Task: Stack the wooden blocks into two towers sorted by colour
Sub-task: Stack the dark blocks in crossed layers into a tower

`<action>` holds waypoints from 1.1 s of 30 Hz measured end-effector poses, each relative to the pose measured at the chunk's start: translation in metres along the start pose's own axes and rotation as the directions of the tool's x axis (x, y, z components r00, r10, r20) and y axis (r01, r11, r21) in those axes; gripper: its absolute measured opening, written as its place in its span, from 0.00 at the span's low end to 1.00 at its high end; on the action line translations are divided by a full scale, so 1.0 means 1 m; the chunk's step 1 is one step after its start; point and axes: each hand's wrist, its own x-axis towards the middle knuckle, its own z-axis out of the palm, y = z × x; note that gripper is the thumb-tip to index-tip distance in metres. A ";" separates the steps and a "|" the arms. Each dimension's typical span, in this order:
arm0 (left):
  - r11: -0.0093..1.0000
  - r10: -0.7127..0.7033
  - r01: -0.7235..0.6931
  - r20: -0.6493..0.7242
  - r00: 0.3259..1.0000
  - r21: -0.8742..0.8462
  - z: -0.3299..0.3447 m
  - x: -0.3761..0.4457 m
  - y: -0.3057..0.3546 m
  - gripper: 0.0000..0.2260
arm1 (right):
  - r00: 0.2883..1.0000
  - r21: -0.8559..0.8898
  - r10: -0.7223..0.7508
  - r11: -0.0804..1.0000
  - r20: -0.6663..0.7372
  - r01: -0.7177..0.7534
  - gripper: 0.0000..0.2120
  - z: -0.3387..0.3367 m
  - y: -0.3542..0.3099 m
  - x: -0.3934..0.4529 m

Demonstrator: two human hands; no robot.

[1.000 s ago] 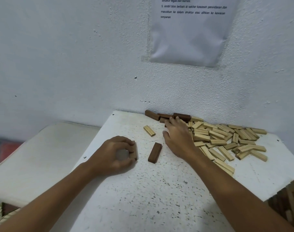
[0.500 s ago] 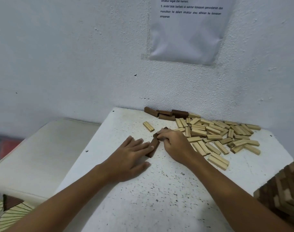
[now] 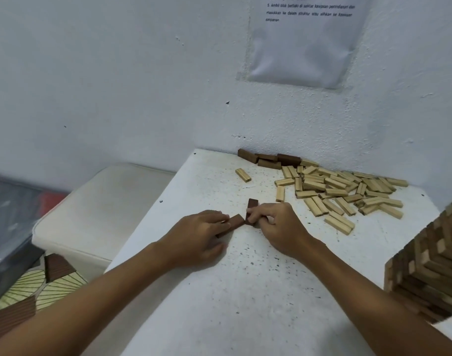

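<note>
Left hand [image 3: 199, 235] gripping a dark block [image 3: 233, 223] flat on the white table [image 3: 245, 291], right hand [image 3: 278, 227] pinching a second dark block [image 3: 251, 210], pale blocks [image 3: 340, 194] heaped beyond, mixed tower [image 3: 430, 263] at right

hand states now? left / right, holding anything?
Left hand: fingers on a dark brown wooden block lying flat; a true grip cannot be told.
Right hand: pinches a second dark brown wooden block.
</note>
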 end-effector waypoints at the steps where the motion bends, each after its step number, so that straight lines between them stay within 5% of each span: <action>1: 1.000 -0.006 0.006 0.012 1.000 -0.015 -0.001 -0.001 0.000 0.21 | 1.000 -0.002 -0.014 1.000 0.000 0.014 0.15 0.000 -0.003 -0.003; 4: 0.990 -0.069 0.079 0.089 0.994 -0.114 -0.011 -0.002 -0.002 0.28 | 0.999 -0.044 -0.051 0.998 -0.008 0.050 0.16 0.000 -0.013 -0.008; 10: 0.963 -0.209 0.247 0.290 0.934 -0.103 -0.027 0.001 -0.017 0.35 | 0.947 -0.224 0.206 0.963 0.245 -0.151 0.28 -0.003 -0.010 -0.009; 18: 0.943 -0.206 0.247 0.191 0.960 -0.225 -0.023 0.004 -0.006 0.34 | 0.971 -0.168 0.165 0.976 0.175 -0.136 0.23 -0.001 -0.024 -0.026; 22: 0.943 -0.116 0.161 0.166 0.979 -0.291 -0.018 0.014 0.006 0.22 | 0.975 -0.134 0.165 0.980 0.152 -0.145 0.23 0.002 -0.028 -0.030; 33: 0.927 -0.170 0.217 0.173 0.970 -0.306 0.000 0.006 0.017 0.41 | 0.931 -0.027 0.243 0.969 0.274 -0.246 0.32 -0.012 -0.032 -0.032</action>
